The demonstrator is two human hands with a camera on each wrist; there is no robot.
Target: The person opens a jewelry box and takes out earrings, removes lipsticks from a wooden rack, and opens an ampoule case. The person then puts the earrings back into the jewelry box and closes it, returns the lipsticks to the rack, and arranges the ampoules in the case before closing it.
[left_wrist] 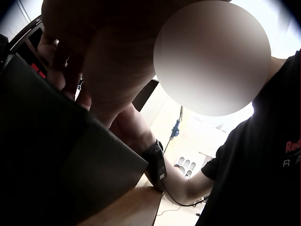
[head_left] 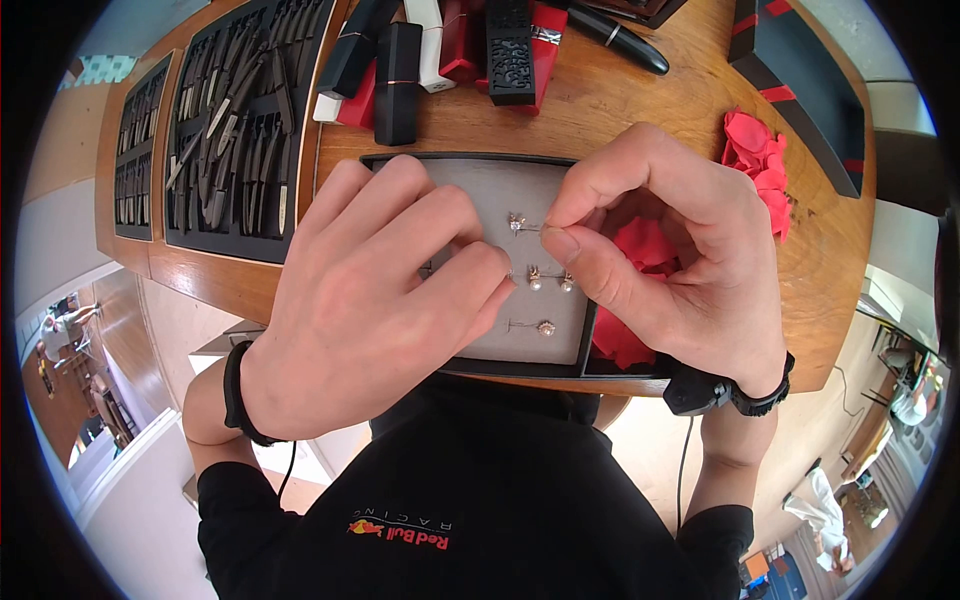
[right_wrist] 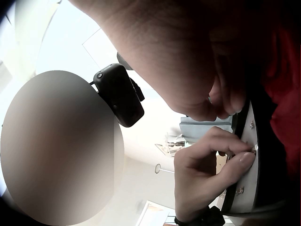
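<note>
A shallow black box with a grey pad (head_left: pixel 480 180) lies under both hands, with several small earrings on it. My left hand (head_left: pixel 375 300) is over the pad's left part. Its thumb and forefinger pinch at a small earring (right_wrist: pixel 255 148) in the middle row. My right hand (head_left: pixel 690 250) comes from the right, thumb and forefinger tips pressed together at the thin stem of a sparkling earring (head_left: pixel 517 221). Two pearl earrings (head_left: pixel 535 282) lie between the hands. Nearer my body sits a round cluster earring (head_left: pixel 546 328) with its thin stem.
Red petals (head_left: pixel 625 340) fill the box's right compartment, with more petals (head_left: pixel 755 160) on the table. Black and red boxes (head_left: pixel 398 85) and a black pen-like cylinder (head_left: pixel 630 45) stand behind. Trays of dark, slender pieces (head_left: pixel 240 130) are left. An open black box (head_left: pixel 810 100) is far right.
</note>
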